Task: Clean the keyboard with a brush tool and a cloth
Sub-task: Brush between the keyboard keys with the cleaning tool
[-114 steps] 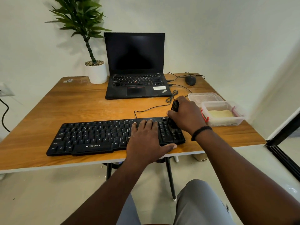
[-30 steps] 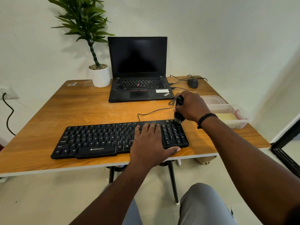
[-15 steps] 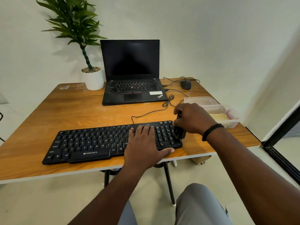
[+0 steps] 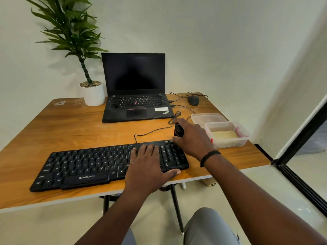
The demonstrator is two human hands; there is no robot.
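A black Zebronics keyboard (image 4: 85, 167) lies along the near edge of the wooden table (image 4: 62, 131). My left hand (image 4: 148, 167) rests flat on its right part, fingers spread over the keys, thumb at the front edge. My right hand (image 4: 192, 138) is closed around a black brush tool (image 4: 178, 129) at the far right corner of the keyboard, above the number pad. The brush's bristles are hidden by my hand. A pale yellow cloth (image 4: 224, 134) lies inside a clear plastic box (image 4: 230, 143) to the right.
An open black laptop (image 4: 134, 96) stands behind the keyboard, with a potted plant (image 4: 92, 93) to its left and a mouse (image 4: 193, 100) to its right. The box's lid (image 4: 207, 117) lies behind the box. A cable (image 4: 152, 130) runs from the keyboard toward the laptop.
My right hand with the brush has moved from the keyboard's near right side back up to its far right corner. My left hand has stayed on the keys.
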